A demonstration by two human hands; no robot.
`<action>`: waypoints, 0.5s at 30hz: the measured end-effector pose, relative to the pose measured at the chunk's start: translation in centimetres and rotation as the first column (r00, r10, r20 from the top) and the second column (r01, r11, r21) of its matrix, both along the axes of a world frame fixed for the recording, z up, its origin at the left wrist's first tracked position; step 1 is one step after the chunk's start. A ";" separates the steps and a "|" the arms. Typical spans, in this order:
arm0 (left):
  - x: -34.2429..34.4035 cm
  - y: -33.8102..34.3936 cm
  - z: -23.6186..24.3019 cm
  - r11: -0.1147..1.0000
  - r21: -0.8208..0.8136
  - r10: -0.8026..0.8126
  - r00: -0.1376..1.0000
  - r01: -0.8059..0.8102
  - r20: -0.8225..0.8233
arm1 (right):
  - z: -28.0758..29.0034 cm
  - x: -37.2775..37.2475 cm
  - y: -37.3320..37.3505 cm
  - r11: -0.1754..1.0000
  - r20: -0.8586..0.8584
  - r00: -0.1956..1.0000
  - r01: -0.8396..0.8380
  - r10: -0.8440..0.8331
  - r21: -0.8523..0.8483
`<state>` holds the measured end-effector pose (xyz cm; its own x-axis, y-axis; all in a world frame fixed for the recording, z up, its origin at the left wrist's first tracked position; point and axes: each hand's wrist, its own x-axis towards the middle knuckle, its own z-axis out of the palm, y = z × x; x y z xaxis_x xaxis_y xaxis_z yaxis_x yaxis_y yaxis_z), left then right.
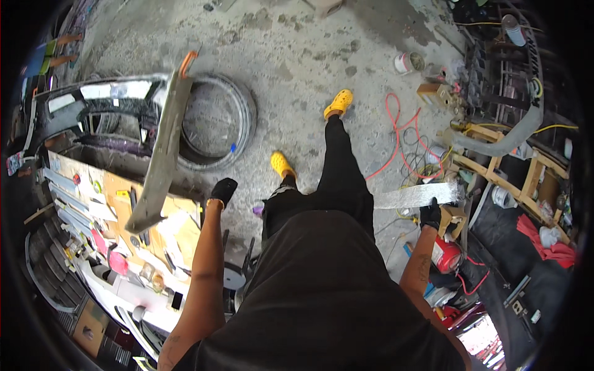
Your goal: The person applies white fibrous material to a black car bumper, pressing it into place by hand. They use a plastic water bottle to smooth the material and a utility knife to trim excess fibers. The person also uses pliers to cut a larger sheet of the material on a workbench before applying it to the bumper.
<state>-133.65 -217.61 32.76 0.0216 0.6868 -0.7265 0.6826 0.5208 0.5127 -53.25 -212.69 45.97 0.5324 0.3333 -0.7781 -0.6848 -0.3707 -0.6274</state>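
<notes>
Silver strip (416,195) is clamped at its near end in the gloved right hand (430,214), above a red canister (447,254). Gloved left hand (223,191) hangs loosely curled, holding nothing, beside the cluttered table (117,191).

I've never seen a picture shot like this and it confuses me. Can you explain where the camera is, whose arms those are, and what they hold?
The camera sits on a person's head and looks straight down, so you see their own body in black, their legs and two yellow shoes on a stained concrete floor. The wide lens bends straight edges near the rim. Both arms come in from below and wear black gloves. The left hand is free, beside a long grey panel that leans over a cluttered workbench of small tools. The right hand grips a shiny silver strip. Around them lie a tyre, a coiled red hose, a wooden frame and a red rag.
</notes>
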 end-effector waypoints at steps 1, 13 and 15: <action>1.9 2.5 0.5 1.000 -0.013 -0.014 1.000 0.014 0.011 | 0.1 1.4 2.2 0.997 0.001 0.999 -0.039 0.039 0.069; 11.8 33.4 11.1 0.944 0.214 0.266 0.963 -0.252 -0.040 | -0.7 -8.1 49.4 0.826 -0.050 0.842 -0.514 0.537 0.231; 12.6 40.2 14.6 0.856 0.300 0.402 0.907 -0.420 0.124 | 0.1 -13.0 59.4 0.705 -0.091 0.724 -0.623 0.683 0.340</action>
<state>-121.00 -177.42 47.36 -0.2794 0.8325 -0.4785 0.4077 0.5540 0.7258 -66.29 -153.33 46.05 -0.0522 0.7463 -0.6636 -0.4510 -0.6104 -0.6511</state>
